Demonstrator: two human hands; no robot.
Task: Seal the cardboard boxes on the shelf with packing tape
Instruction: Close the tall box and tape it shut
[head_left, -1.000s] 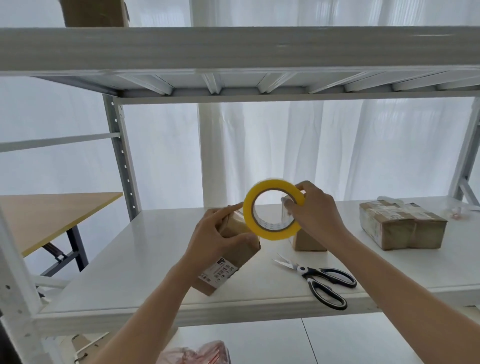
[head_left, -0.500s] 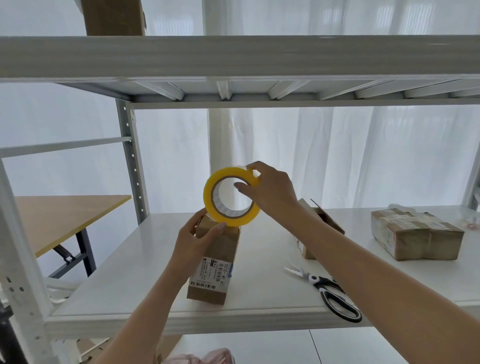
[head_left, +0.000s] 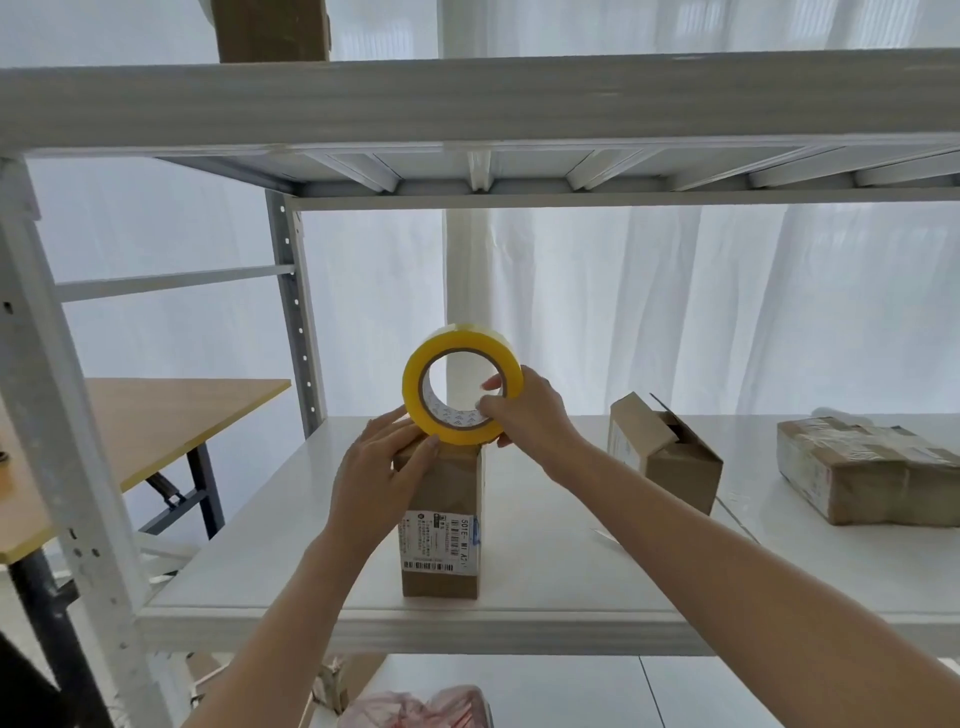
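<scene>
On the white metal shelf (head_left: 311, 519), my left hand (head_left: 379, 467) lays near-straight fingers over the top of the tall brown cardboard box (head_left: 441, 499), steadying it. My right hand (head_left: 524, 415) pinches the yellow roll of packing tape (head_left: 411, 395) just above the flaps, fingers hooked through its core. Taping this box looks barely begun; next, the strip needs drawing across the seam.

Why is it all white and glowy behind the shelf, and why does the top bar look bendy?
Head view: daylight shines through the white curtain behind the shelf and washes out the background. In the same view the wide lens bows the top shelf beam and tilts the left post. The yellow tape roll and standing box look sharp, with only soft shadows.
</scene>
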